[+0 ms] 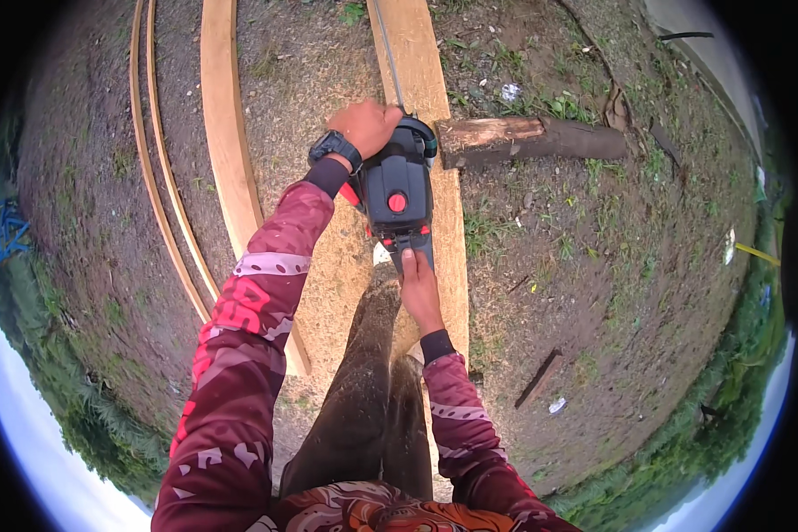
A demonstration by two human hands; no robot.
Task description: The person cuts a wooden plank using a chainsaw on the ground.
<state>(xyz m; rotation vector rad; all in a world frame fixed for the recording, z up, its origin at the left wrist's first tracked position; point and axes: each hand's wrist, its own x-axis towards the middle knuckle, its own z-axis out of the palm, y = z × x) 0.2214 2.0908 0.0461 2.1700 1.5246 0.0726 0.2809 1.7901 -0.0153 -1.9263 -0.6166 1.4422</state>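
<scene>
A black and red chainsaw [399,182] is over a long wooden plank [449,239], its thin bar [387,49] pointing away from me along the wood. My left hand [366,129], with a dark watch on the wrist, is closed round the front handle. Behind the motor body, my right hand [420,288] grips the rear handle, thumb on top; its other fingers are hidden beneath. Whether the chain touches the wood cannot be made out.
A dark log [585,140] lies crosswise, its end against the plank's right side. On the left lie a thick board [226,124] and two thin strips [170,208]. Sawdust covers the ground round my legs. A short piece of wood [538,379] lies at the right.
</scene>
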